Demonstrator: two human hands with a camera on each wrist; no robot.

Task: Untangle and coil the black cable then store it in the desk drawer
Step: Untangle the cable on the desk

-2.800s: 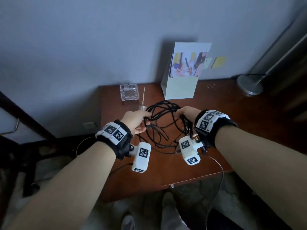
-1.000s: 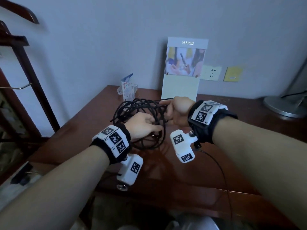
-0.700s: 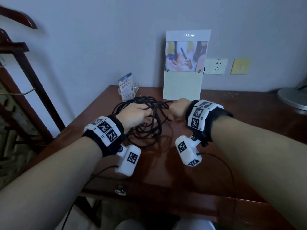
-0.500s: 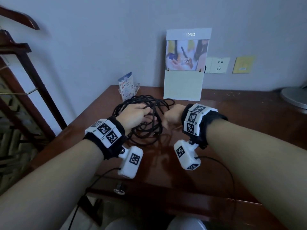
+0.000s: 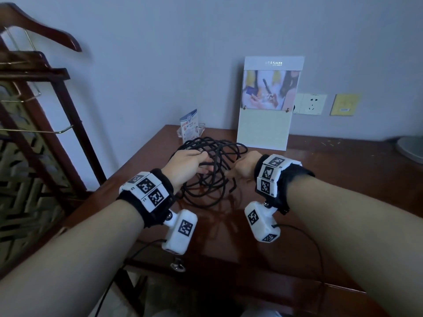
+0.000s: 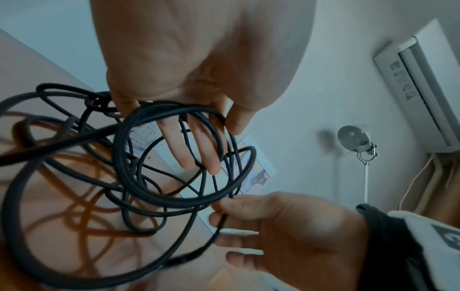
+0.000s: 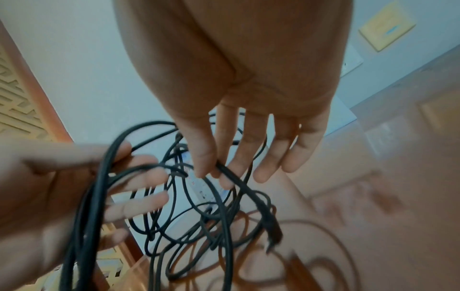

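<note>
The black cable [image 5: 206, 193] lies as a loose tangle of loops on the brown desk [image 5: 320, 179], partly lifted between my hands. My left hand [image 5: 187, 163] reaches into the top of the loops. In the left wrist view its fingers [image 6: 194, 141] are straight, with several loops draped over them. My right hand [image 5: 246, 164] is just right of the tangle. It pinches one strand of the cable [image 7: 224, 206] between thumb and forefinger [image 7: 211, 167]. A blurred plug end [image 7: 273, 232] dangles below that pinch. The drawer knob [image 5: 177, 266] shows under the desk's front edge.
A tall white display card [image 5: 265, 110] stands against the wall behind the cable, with a small card holder [image 5: 190, 124] to its left. A wall socket [image 5: 311, 104] and a lamp base [image 5: 412, 147] are on the right. A wooden clothes stand [image 5: 34, 88] flanks the desk's left side.
My left hand rose from low on the bundle to its top, and its fingers straightened inside the loops. My right hand drew back from the far loops and now pinches one strand.
</note>
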